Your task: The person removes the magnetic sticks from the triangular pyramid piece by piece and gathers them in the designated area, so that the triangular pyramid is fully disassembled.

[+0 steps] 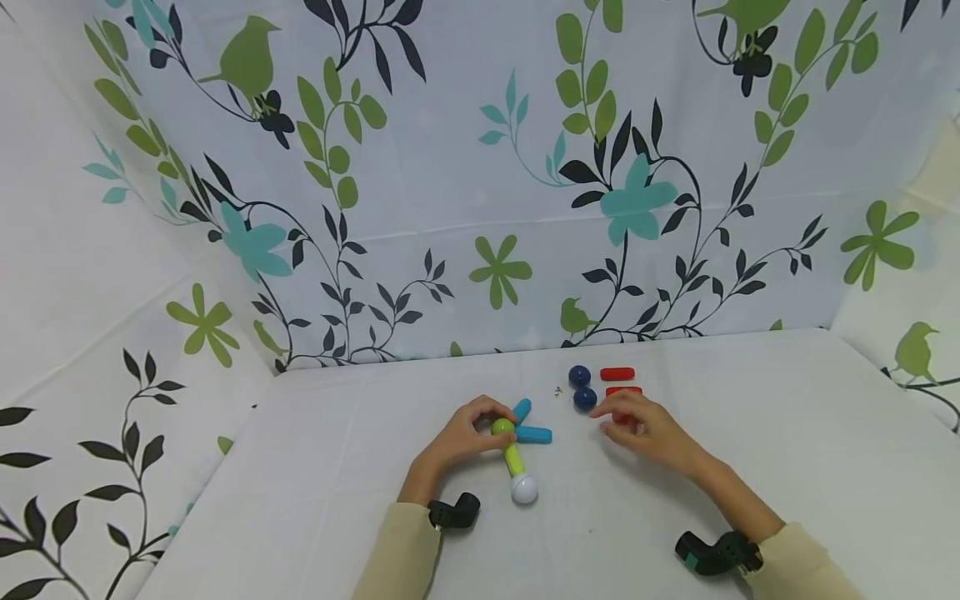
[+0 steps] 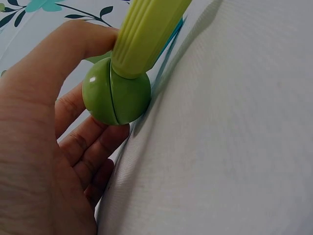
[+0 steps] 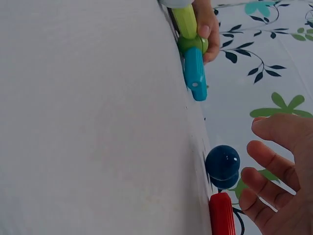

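My left hand (image 1: 459,437) pinches a green ball (image 2: 115,100) between thumb and fingers. From that ball a yellow-green ribbed rod (image 1: 514,460) runs toward me, ending at a white ball (image 1: 524,489). Two light blue rods (image 1: 535,435) lie at the green ball's far and right side. My right hand (image 1: 651,427) hovers with relaxed, spread fingers near two dark blue balls (image 1: 585,399) and the red rods (image 1: 617,374). Nothing is between its fingers in the right wrist view, where one red rod (image 3: 222,214) shows beneath them. In the head view that hand partly covers a red piece.
A white cloth covers the table (image 1: 360,467). Behind it hangs a cloth backdrop (image 1: 420,192) printed with leaves, birds and flowers. Each wrist wears a black camera; the left one (image 1: 455,510) sits close to the table.
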Action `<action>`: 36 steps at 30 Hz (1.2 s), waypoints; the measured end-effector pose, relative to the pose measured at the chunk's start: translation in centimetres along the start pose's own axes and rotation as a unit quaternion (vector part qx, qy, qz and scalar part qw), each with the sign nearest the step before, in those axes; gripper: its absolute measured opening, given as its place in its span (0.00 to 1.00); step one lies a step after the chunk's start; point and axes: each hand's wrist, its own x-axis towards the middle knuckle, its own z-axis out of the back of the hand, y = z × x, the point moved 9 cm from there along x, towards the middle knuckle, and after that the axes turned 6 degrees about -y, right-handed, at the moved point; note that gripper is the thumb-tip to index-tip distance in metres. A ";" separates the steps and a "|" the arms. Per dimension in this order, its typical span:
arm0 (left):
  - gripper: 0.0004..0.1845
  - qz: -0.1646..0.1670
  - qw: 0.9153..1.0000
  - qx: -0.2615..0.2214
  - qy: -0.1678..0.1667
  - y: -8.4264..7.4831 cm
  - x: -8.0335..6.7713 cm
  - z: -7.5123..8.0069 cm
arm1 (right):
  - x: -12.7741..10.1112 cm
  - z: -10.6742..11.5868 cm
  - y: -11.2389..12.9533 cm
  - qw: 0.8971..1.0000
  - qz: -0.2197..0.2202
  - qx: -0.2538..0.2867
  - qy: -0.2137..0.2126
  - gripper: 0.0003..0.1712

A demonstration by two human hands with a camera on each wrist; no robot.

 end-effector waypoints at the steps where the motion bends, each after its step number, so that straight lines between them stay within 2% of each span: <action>1: 0.13 0.002 1.000 0.001 0.000 0.1 0.0 0.0 | 0.0 -0.2 0.1 1.000 -0.002 0.001 0.005 0.13; 7: 0.13 -0.001 1.000 0.003 0.009 0.1 0.1 -0.1 | -0.1 -1.1 0.7 0.999 -0.019 0.019 0.031 0.13; 14: 0.14 -0.033 0.999 -0.007 0.024 -0.3 0.1 -0.3 | -0.4 -2.1 0.3 0.998 -0.031 0.034 0.050 0.14; 23: 0.15 0.009 1.000 0.001 0.015 0.2 0.0 -0.1 | -0.4 -3.0 0.6 0.996 -0.021 0.043 0.071 0.12; 32: 0.15 0.011 0.999 0.001 0.036 0.1 -0.1 -0.5 | -0.6 -3.7 0.4 0.995 -0.018 0.045 0.089 0.13; 36: 0.16 -0.003 0.998 0.020 0.054 -0.3 -0.1 -1.1 | -0.8 -4.0 0.4 0.993 -0.015 0.053 0.100 0.15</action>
